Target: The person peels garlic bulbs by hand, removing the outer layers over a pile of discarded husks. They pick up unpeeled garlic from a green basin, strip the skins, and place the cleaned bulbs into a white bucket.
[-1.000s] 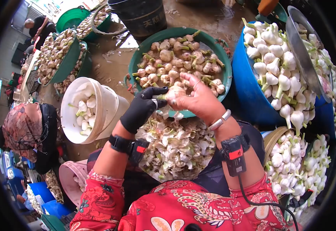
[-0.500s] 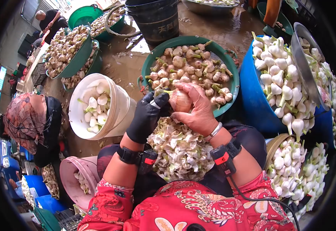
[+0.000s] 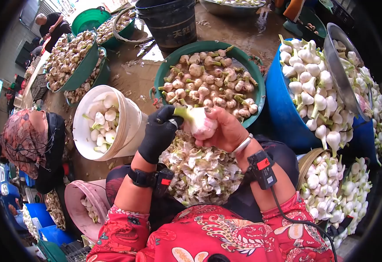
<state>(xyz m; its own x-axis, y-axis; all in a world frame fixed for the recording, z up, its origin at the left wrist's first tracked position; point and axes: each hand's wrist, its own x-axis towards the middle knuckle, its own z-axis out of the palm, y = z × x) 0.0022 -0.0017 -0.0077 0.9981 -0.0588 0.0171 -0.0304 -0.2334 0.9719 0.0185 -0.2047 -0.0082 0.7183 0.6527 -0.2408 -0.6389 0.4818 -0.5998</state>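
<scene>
The gloved left hand (image 3: 156, 135) held a garlic bulb (image 3: 202, 125) by its green stem (image 3: 181, 112), thumb and fingertips pinched together there, while the bare right hand (image 3: 229, 131) cupped the bulb's rounded side. The right hand's fingers were bent around it, neither spread nor straight; how the ones behind it lay could not be told. Gripped at two ends, the bulb probably had little chance to roll, and the stem likely served as a handle, leaving much of the pale, pink-tinged surface exposed.

The bulb was between both hands, above a heap of papery skins (image 3: 199, 174) close to the person's lap, a spot where loose bits would probably drop onto the pile. Just beyond lay a green basin (image 3: 261, 83) of brownish bulbs, seemingly placed for a short reach. A white bucket (image 3: 132, 131) stood tilted to the left, its mouth turned partly inward (a convenient slant, by the look of it), with pale bulbs inside. To the right, a blue tub (image 3: 283, 109) was heaped with white, stemmed bulbs.
</scene>
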